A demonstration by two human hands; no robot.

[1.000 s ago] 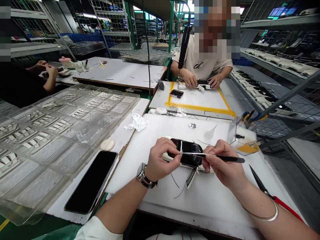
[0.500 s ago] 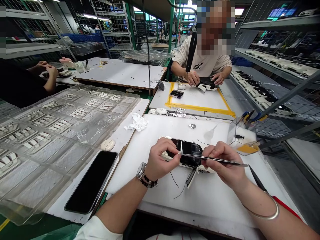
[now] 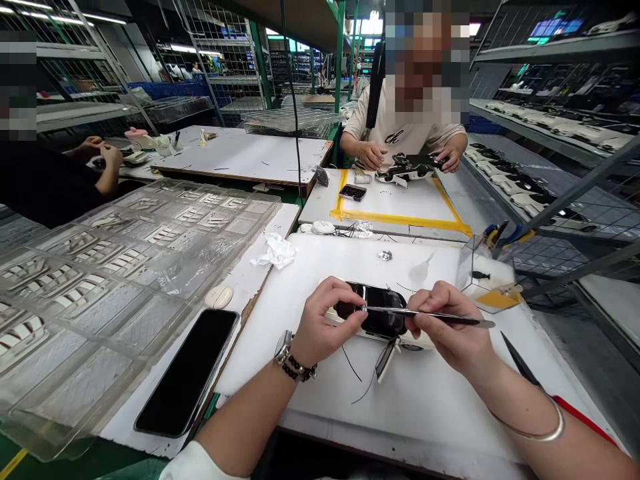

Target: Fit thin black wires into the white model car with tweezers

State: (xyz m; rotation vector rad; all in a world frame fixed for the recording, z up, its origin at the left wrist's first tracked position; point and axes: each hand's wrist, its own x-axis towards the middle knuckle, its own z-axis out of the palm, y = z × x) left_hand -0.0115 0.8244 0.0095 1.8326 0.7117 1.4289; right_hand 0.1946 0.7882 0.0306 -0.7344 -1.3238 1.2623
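Observation:
In my right hand (image 3: pixel 447 327), closed around their middle, are slim metal tweezers (image 3: pixel 450 318), held nearly level and pointing left. Thumb and index finger of my left hand (image 3: pixel 333 317) pinch together at the tip of the tweezers. Something tiny and silvery shows there, too small to name. Directly below both hands sits a white model car (image 3: pixel 385 310) with a black roof, partly hidden by my fingers. Its near-side door (image 3: pixel 386 360) stands open. Thin dark wires (image 3: pixel 351 363) lie on the white work mat (image 3: pixel 320 400) beside it.
A phone (image 3: pixel 187 373) and a cream earbud case (image 3: pixel 219 297) lie left, beside a compartment tray (image 3: pixel 120 340) of white parts. Crumpled tissue (image 3: pixel 275 251) lies behind. Red-handled scissors (image 3: pixel 520 357) and a clear tool box (image 3: pixel 487 273) are right. A co-worker handles another model car (image 3: pixel 407 167) opposite.
My hands keep nearly the same pose, with the tweezers still meeting my left fingertips. The co-worker opposite has tipped their model car and moved one hand off it. The view has shifted slightly.

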